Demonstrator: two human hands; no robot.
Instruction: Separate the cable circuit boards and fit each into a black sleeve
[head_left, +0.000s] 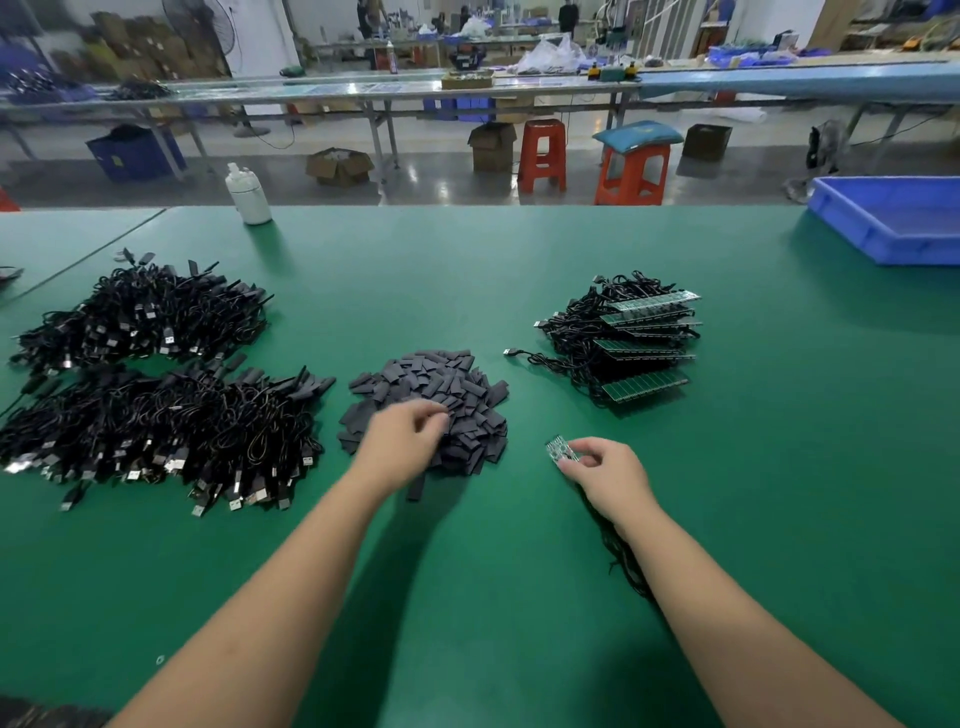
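We pinch one separated circuit board (560, 450) at our right hand (605, 475) fingertips, ready for sleeving, while our left hand (402, 439) curls its fingers into the black sleeve pile (441, 400) beneath them to pick one.

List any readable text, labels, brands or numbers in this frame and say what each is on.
No text is readable.
White bottle: no visible label.
Small circuit board in the right hand: markings too small.
Stacked board strips: print blurred.
Cardboard boxes: nothing legible.
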